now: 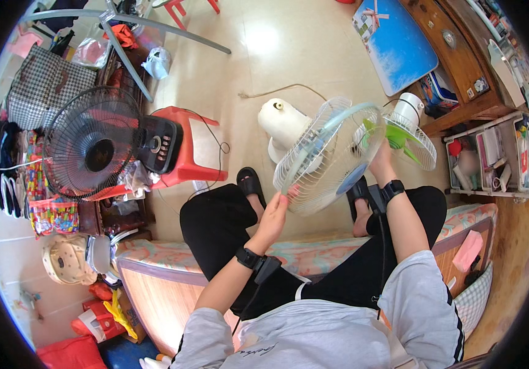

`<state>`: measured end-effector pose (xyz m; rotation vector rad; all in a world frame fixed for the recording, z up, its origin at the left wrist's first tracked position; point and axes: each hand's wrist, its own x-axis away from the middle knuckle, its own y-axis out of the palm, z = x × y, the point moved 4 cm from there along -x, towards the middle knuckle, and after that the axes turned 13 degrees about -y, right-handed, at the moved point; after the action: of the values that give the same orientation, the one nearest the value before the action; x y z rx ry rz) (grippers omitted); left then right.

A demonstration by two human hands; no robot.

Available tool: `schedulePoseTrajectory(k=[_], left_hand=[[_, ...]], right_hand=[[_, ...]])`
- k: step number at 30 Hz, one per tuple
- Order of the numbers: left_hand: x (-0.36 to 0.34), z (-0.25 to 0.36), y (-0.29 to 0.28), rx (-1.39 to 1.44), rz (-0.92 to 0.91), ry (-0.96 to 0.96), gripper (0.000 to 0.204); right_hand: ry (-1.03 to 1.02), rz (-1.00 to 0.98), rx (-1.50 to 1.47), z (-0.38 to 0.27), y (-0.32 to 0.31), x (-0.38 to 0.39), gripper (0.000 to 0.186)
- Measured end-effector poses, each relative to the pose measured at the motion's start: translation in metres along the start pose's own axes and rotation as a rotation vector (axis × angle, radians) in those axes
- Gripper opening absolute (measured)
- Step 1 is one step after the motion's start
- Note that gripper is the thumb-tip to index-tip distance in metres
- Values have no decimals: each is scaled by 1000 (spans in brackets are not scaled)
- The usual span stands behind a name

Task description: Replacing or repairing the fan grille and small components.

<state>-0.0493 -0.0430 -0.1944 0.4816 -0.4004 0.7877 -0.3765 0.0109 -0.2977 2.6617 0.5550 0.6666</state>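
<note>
"Fingers closed on something?"
"My left hand (270, 218) pinches the near rim of a round wire fan cover (332, 172). My right hand (383, 161) is at its opposite edge, its fingers mostly hidden, so I can't tell how far open they are."
"Where's that cover?"
"Tilted up between my knees, partly hiding the white fan (280, 120). A green-bladed fan (400, 136) is half lost behind my right hand."
"Containers?"
"White storage rack (492, 194) on my right, crammed with pink and white odds and ends."
"Lettering?"
"Dark script on my grey shirt (326, 332)."
</note>
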Motion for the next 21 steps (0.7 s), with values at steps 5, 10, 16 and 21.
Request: schedulePoseTrajectory(k=[5, 10, 16, 21], left_hand=[[-16, 9, -27, 259, 129, 65, 29], [-17, 25, -67, 244, 272, 175, 30], [-6, 51, -97, 292, 336, 261, 24], [-7, 41, -111, 219, 370, 265, 27]], right_hand=[[111, -16, -51, 36, 9, -11, 30], [169, 0, -196, 54, 52, 18, 33], [316, -173, -240, 88, 66, 51, 37], [407, -203, -162, 89, 63, 67, 41]])
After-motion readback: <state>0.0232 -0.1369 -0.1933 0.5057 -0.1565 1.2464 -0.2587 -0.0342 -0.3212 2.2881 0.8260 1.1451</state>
